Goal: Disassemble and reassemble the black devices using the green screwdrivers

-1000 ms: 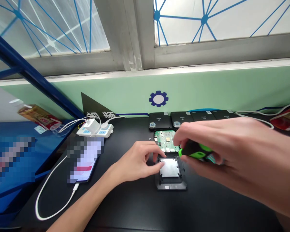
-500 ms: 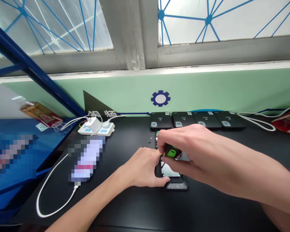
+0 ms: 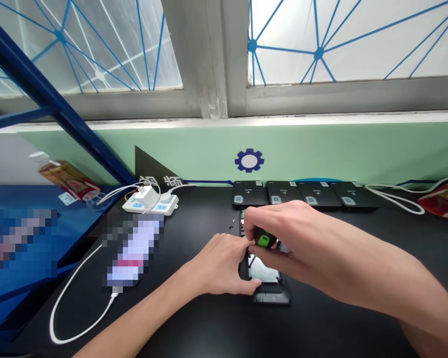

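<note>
An opened black electronic device [image 3: 272,298] lies on the black table in front of me, with a silver panel [image 3: 263,272] and a bit of green circuit board [image 3: 242,215] showing. My left hand [image 3: 224,261] grips its left side, thumb on the near end and fingertips close to the tool. Closed around a black and green screwdriver [image 3: 264,241], my right hand [image 3: 302,243] is over the middle of the device. The screwdriver's tip is hidden by the fingers. Several tiny screws [image 3: 232,223] lie left of the device's far end.
Several black boxy devices [image 3: 248,194] stand in a row along the green wall. A white power strip [image 3: 151,201] with plugs is at the back left. Nearer, a pixelated phone [image 3: 136,253] trails a white cable [image 3: 54,308]. A bottle [image 3: 69,179] leans at far left.
The whole view has shifted, with the window and table sitting lower in the picture. Both hands keep their places at the device, the right still gripping the screwdriver.
</note>
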The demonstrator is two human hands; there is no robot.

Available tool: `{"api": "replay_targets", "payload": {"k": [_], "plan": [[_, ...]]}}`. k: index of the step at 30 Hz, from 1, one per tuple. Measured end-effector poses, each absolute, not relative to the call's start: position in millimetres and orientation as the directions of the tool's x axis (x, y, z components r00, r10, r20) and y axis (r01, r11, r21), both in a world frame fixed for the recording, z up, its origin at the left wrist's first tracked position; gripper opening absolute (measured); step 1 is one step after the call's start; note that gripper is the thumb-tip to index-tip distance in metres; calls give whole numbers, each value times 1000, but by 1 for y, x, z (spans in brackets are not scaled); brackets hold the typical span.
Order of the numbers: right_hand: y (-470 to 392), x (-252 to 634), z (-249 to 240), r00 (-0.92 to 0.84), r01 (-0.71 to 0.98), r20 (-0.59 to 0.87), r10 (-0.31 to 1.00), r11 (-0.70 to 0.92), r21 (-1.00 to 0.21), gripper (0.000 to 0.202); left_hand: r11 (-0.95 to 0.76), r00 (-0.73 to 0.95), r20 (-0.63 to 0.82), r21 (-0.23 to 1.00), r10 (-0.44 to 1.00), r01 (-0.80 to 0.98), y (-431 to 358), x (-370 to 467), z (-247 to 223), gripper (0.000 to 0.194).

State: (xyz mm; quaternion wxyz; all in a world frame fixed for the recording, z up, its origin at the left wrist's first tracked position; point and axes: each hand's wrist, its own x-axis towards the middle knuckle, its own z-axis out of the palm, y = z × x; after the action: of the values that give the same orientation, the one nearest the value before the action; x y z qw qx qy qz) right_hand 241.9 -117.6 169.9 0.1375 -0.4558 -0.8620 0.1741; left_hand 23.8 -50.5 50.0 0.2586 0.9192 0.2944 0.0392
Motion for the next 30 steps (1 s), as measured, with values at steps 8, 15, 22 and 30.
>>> {"api": "replay_targets", "payload": {"k": [8,15,22,30], "plan": [[-116,243,169,-559,729,79,825,535,-427,21,-685,822,-74,512,565,518,-51,22,50,44],[-118,242,171,-549,737,65,833,520,-432,15,-704,834,-73,500,547,505,-49,22,48,38],[-119,241,169,-565,727,65,822,534,-432,17,-702,836,-70,507,545,500,-49,24,49,37],[-118,240,169,-568,737,68,820,544,-401,14,-696,839,-86,517,537,498,-49,23,49,37]]}}
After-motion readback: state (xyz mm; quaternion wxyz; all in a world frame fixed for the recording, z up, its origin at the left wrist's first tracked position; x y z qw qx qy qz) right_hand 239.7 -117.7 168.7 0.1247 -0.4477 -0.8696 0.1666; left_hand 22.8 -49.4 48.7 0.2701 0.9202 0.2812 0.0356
